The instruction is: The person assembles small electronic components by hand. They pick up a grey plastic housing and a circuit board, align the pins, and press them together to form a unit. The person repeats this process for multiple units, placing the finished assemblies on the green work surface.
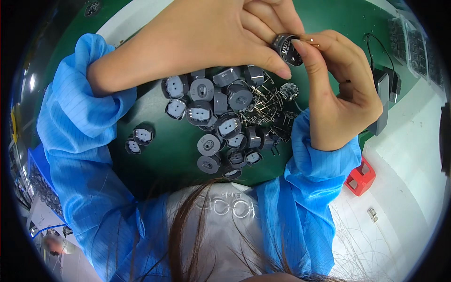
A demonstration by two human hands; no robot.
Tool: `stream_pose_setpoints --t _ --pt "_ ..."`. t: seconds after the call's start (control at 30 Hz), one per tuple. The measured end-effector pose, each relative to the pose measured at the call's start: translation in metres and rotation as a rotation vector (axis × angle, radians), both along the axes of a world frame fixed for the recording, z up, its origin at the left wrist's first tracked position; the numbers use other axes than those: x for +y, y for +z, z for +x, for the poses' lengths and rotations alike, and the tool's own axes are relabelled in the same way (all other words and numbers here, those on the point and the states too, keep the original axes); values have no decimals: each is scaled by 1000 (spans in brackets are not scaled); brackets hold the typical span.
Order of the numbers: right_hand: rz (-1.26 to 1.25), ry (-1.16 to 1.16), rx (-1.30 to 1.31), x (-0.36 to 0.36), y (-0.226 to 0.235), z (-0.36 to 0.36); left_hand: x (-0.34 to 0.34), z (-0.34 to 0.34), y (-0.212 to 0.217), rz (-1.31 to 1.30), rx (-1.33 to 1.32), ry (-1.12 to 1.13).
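My left hand (235, 35) comes across from the left, high over the table. Its fingers and thumb are closed round a dark round plastic housing (280, 43). From the right, my right hand (345, 87) pinches a small round circuit board (293, 56) with white marks, at the mouth of that housing. Thin gold pins stick out by the right fingertips; how far the board sits inside is hidden. Below both hands lies a heap of similar grey-black housings (220, 101), some showing a pale inner face. Beside it, loose pinned circuit boards (267, 104) form a tangled pile.
The green work mat (169, 150) also bears two separate housings (143, 134) at the left. To the right are a black box-like device (383, 94) with a cable, a clear tray of dark parts (416, 44) and a red plastic holder (361, 177). A blue bin (43, 181) stands far left.
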State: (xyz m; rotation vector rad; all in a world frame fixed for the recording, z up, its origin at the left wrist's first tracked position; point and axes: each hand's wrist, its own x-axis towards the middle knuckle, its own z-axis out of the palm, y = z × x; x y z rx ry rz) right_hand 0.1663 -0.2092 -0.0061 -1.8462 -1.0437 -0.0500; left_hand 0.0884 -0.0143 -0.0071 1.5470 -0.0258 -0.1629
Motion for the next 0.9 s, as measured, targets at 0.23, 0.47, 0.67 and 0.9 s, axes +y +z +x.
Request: stream_pose_setpoints --t 0.23,0.47,0.67,0.9 --pt "31 -78 272 5 4 -9 -4 -4 -10 -276 34 15" --pt "14 -115 -68 11 -1 -12 -17 -6 5 -267 122 169" --pt "-127 -127 -309 11 6 -15 2 -2 -7 -374 65 12" --pt "98 232 549 8 -15 -2 -8 -10 13 23 -28 163"
